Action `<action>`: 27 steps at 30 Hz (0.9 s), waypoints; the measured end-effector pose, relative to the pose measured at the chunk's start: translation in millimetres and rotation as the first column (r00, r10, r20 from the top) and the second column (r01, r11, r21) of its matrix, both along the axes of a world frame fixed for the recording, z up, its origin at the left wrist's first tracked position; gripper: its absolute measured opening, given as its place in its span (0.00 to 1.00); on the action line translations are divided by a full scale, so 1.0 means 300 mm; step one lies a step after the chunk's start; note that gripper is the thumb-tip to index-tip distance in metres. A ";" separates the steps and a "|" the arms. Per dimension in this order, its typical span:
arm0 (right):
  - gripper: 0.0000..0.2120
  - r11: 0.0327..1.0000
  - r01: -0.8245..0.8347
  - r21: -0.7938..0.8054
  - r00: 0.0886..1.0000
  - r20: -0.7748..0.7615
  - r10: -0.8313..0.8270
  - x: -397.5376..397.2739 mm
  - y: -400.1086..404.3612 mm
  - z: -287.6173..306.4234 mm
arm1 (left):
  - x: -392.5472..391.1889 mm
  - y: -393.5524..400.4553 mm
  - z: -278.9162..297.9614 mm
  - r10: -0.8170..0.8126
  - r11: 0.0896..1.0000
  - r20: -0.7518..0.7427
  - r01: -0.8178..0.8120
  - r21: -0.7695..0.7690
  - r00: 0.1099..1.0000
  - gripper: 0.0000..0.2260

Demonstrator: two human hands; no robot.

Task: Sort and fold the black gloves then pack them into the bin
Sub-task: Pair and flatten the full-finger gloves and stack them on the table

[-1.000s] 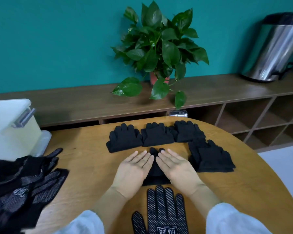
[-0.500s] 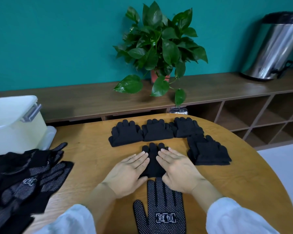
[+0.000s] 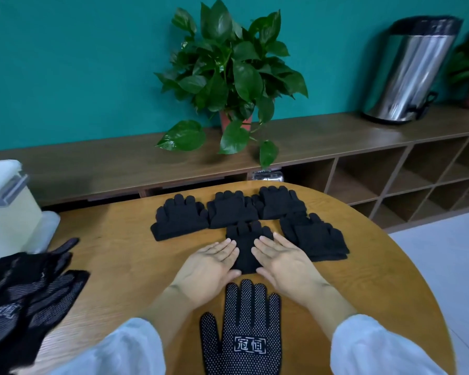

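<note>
Gloves folded black [image 3: 246, 247] sit at twelve o'clock mid-surface, slid farther toward the finished row, both the left hand [image 3: 210, 262] and right hand [image 3: 283, 259] flat with fingers straight alongside, so this bundle looks nearly placed.

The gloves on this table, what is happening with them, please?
A person is folding black gloves. Both hands, left and right, lie flat on a folded glove. Four folded bundles sit behind and beside it. A dotted glove lies nearest, a loose pile waits left, by the bin.
</note>
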State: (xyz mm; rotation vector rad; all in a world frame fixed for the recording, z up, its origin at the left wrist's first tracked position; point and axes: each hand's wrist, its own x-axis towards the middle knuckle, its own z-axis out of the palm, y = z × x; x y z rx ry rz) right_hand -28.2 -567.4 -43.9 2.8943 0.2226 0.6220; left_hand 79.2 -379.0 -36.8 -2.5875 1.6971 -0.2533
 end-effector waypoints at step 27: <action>0.25 0.997 0.020 0.075 0.974 -0.227 -0.002 -0.154 0.378 0.172 | -0.229 0.520 0.143 0.240 0.970 -0.036 -0.241 -0.030 0.970 0.32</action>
